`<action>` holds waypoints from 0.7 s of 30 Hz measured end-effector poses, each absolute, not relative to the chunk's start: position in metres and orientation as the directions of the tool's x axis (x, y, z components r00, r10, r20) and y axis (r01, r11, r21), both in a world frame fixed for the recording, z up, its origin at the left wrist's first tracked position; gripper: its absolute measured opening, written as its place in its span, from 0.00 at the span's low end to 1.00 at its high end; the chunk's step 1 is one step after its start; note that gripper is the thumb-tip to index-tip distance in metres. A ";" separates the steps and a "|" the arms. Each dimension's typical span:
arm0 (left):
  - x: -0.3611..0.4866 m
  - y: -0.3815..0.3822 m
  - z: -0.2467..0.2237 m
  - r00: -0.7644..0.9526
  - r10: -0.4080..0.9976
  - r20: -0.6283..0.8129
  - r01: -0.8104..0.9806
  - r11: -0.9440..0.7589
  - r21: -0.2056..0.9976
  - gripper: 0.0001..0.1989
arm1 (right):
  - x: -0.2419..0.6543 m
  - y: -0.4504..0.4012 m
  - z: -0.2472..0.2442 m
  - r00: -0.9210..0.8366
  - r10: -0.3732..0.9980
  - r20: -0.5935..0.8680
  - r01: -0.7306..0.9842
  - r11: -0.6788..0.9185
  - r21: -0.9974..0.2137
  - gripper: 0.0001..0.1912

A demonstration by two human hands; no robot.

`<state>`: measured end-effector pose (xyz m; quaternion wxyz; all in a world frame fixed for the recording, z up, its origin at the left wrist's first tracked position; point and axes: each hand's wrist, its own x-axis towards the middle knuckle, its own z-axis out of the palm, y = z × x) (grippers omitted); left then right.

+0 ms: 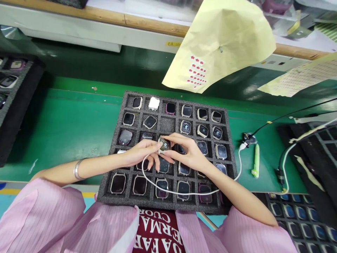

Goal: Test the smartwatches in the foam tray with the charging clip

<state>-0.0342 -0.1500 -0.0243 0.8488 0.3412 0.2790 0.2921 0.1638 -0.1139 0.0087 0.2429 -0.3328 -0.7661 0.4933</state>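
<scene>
Above a dark foam tray [166, 124] of square watches, a watch with a light frame and lit face [165, 144] is between my two hands. My right hand [187, 151] grips its right side between thumb and fingers. My left hand [144, 154] pinches its left edge, the thumb on the face and the lower fingers curled. A white cable [184, 193] loops from beneath my left fingers across the tray to a plug at the right. One compartment in the second row holds no watch. Both hands hide parts of the middle rows.
A green pen-like tool [256, 160] lies right of the tray, beside a black adapter [249, 138]. More trays stand at the far left [23, 95] and lower right [292, 218]. Yellow paper [223, 42] hangs from the shelf edge [147, 26] above.
</scene>
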 end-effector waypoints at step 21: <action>-0.034 -0.156 -0.023 0.599 0.756 -0.264 -0.193 0.456 0.869 0.16 | 0.157 -0.124 -0.005 -0.663 0.700 0.265 0.190 0.499 -0.845 0.21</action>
